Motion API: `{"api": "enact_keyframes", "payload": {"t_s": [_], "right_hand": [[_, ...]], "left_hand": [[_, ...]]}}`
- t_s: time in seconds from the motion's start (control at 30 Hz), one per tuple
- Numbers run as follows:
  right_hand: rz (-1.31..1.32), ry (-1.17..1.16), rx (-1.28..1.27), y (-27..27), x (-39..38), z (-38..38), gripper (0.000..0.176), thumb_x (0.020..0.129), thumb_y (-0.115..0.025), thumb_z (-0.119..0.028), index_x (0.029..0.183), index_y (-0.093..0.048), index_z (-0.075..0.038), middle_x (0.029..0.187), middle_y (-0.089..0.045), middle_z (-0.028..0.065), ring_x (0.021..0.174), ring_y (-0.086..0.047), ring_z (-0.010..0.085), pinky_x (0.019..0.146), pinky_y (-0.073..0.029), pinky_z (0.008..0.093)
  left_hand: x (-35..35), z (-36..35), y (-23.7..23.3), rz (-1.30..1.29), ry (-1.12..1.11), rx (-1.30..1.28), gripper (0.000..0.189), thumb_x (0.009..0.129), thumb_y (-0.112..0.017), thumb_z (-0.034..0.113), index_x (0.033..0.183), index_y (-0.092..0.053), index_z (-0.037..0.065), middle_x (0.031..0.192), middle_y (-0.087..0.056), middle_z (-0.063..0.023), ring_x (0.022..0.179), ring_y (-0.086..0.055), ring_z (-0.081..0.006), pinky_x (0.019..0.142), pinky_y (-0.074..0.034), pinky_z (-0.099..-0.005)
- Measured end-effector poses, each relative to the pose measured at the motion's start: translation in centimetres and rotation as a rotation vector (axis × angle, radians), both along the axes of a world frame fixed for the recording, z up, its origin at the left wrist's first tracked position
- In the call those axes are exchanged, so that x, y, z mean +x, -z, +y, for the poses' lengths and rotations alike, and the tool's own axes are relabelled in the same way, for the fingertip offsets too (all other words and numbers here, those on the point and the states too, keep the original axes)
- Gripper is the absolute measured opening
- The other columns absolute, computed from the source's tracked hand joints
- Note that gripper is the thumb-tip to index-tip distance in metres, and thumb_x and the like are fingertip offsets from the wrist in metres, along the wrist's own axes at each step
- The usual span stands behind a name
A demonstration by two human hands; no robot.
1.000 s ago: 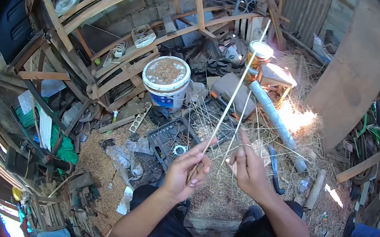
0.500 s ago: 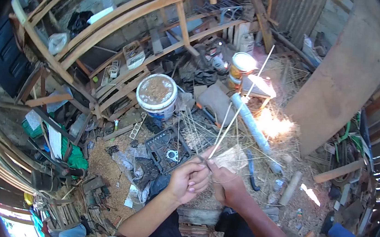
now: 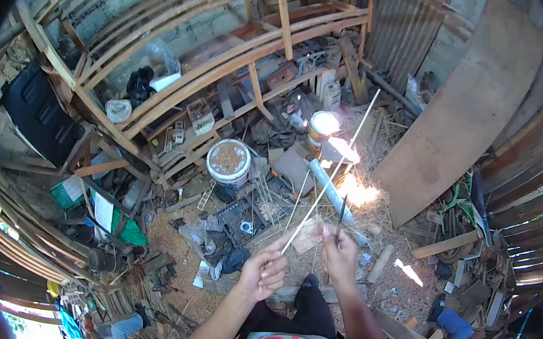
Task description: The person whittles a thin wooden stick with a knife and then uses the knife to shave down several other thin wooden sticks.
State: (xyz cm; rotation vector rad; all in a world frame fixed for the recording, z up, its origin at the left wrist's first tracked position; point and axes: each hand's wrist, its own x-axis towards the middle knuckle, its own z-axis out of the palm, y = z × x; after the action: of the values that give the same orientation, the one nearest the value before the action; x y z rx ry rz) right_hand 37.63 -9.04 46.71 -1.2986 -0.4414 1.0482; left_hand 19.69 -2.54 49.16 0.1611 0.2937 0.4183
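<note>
A long, thin pale strip [image 3: 333, 166], apparently bamboo or wood, slants up and away from my left hand [image 3: 264, 271], whose fingers are closed round its lower end. In my right hand [image 3: 340, 257] is a knife [image 3: 342, 210], its dark narrow blade pointing up; the grip is mostly hidden by my fingers. The two hands are apart, with the blade just right of the strip. Beyond them, a flat pale wood piece [image 3: 306, 236] lies on the littered ground. A second thin strip [image 3: 298, 200] stands at a slant left of the held one.
A lidded bucket [image 3: 228, 160] stands ahead, near an open black tool case [image 3: 239, 222]. A grey pipe [image 3: 332, 190] lies beside sunlit shavings. Wooden framing [image 3: 191, 111] runs along the back, and a large board [image 3: 462, 117] leans at right. Another person's leg [image 3: 453, 331] shows at lower right.
My hands were together at the strip's lower end; now they are apart, the right one drawn right with the knife upright. The view has shifted, showing more of my shirt.
</note>
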Motion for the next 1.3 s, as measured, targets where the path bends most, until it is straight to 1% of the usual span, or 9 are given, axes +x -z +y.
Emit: {"api": "enact_keyframes", "payload": {"t_s": [0.17, 0.53, 0.67, 0.7, 0.77, 0.87, 1.13, 1.23, 1.3], "right_hand": [[0.047, -0.001, 0.185, -8.6, 4.0, 2.9, 0.03, 0.101, -0.053, -0.029, 0.105, -0.062, -0.001, 0.048, -0.04, -0.0051, 0.036, -0.032, 0.0029, 0.035, -0.024, 0.0194], [-0.325, 0.059, 0.448, -15.9, 5.0, 10.2, 0.025, 0.09, -0.069, -0.016, 0.11, -0.064, -0.002, 0.095, -0.061, 0.0038, 0.079, -0.058, 0.0098, 0.062, -0.045, 0.0216], [-0.264, -0.057, 0.291, -14.9, 2.5, 10.5, 0.027, 0.091, -0.068, -0.014, 0.115, -0.062, -0.004, 0.093, -0.064, 0.0039, 0.063, -0.055, 0.0072, 0.049, -0.04, 0.021], [-0.211, -0.198, 0.3, -12.9, 2.3, 10.8, 0.026, 0.096, -0.061, -0.021, 0.117, -0.061, -0.005, 0.083, -0.064, 0.0028, 0.043, -0.039, 0.001, 0.037, -0.028, 0.0192], [0.024, -0.374, 0.181, -10.1, 1.2, 10.7, 0.027, 0.096, -0.061, -0.021, 0.12, -0.059, -0.008, 0.08, -0.064, 0.0017, 0.042, -0.039, 0.0016, 0.035, -0.028, 0.0198], [-0.306, -0.646, -0.263, -5.4, -1.2, 9.6, 0.051, 0.088, -0.071, -0.029, 0.128, -0.055, -0.002, 0.073, -0.064, 0.0042, 0.047, -0.046, 0.006, 0.04, -0.034, 0.0235], [-0.69, -0.472, -0.383, 13.5, -5.5, 6.5, 0.043, 0.095, -0.055, -0.017, 0.135, -0.049, -0.004, 0.076, -0.065, 0.0091, 0.049, -0.052, 0.0117, 0.042, -0.04, 0.0287], [-0.345, -0.321, -0.389, 9.7, -9.4, 5.7, 0.043, 0.099, -0.047, -0.017, 0.141, -0.047, -0.008, 0.072, -0.063, 0.0085, 0.051, -0.054, 0.0124, 0.045, -0.043, 0.0313], [-0.715, -0.299, -0.269, 15.9, -9.0, 4.5, 0.041, 0.101, -0.046, -0.022, 0.139, -0.049, -0.007, 0.066, -0.061, 0.0063, 0.049, -0.053, 0.012, 0.046, -0.042, 0.0305]], "left_hand": [[-3.0, -1.0, -5.1, 0.558, -0.015, 0.891, 0.046, 0.098, -0.042, 0.011, 0.144, -0.042, 0.004, 0.057, -0.044, 0.0034, 0.042, -0.037, -0.0049, 0.041, -0.032, -0.021], [-10.5, 5.8, -13.8, 0.929, -0.251, 1.67, 0.042, 0.089, -0.048, -0.003, 0.129, -0.06, 0.002, 0.065, -0.061, -0.0043, 0.054, -0.058, -0.0093, 0.054, -0.047, -0.025], [-11.3, 6.6, -12.9, 0.898, -0.309, 1.628, 0.042, 0.089, -0.05, -0.003, 0.129, -0.061, 0.005, 0.067, -0.061, -0.0038, 0.057, -0.058, -0.0086, 0.054, -0.047, -0.025], [-11.6, 7.0, -11.4, 0.869, -0.335, 1.569, 0.04, 0.092, -0.05, -0.001, 0.131, -0.06, 0.005, 0.069, -0.061, -0.0029, 0.059, -0.056, -0.008, 0.056, -0.046, -0.024], [-11.9, 6.7, -9.3, 0.89, -0.391, 1.264, 0.039, 0.096, -0.049, 0.004, 0.134, -0.056, 0.006, 0.068, -0.058, -0.0009, 0.06, -0.052, -0.0071, 0.057, -0.043, -0.0224], [-12.9, 6.8, -3.5, 0.916, -0.524, 0.943, 0.037, 0.101, -0.045, 0.013, 0.136, -0.053, 0.005, 0.062, -0.048, 0.0032, 0.054, -0.041, -0.0039, 0.05, -0.033, -0.0202], [-17.5, 7.2, 2.4, 0.78, -0.543, 0.45, 0.033, 0.103, -0.042, 0.018, 0.132, -0.052, 0.007, 0.061, -0.041, 0.0035, 0.044, -0.031, -0.0034, 0.039, -0.024, -0.0199], [-18.5, 8.6, 3.8, 0.801, -0.461, 0.502, 0.033, 0.102, -0.043, 0.017, 0.134, -0.049, 0.008, 0.066, -0.05, -0.001, 0.047, -0.039, -0.0054, 0.041, -0.029, -0.0197], [-18.4, 9.9, 4.2, 0.786, -0.379, 0.562, 0.033, 0.103, -0.043, 0.017, 0.134, -0.048, 0.007, 0.071, -0.055, -0.0031, 0.05, -0.044, -0.006, 0.043, -0.034, -0.0193]]}}
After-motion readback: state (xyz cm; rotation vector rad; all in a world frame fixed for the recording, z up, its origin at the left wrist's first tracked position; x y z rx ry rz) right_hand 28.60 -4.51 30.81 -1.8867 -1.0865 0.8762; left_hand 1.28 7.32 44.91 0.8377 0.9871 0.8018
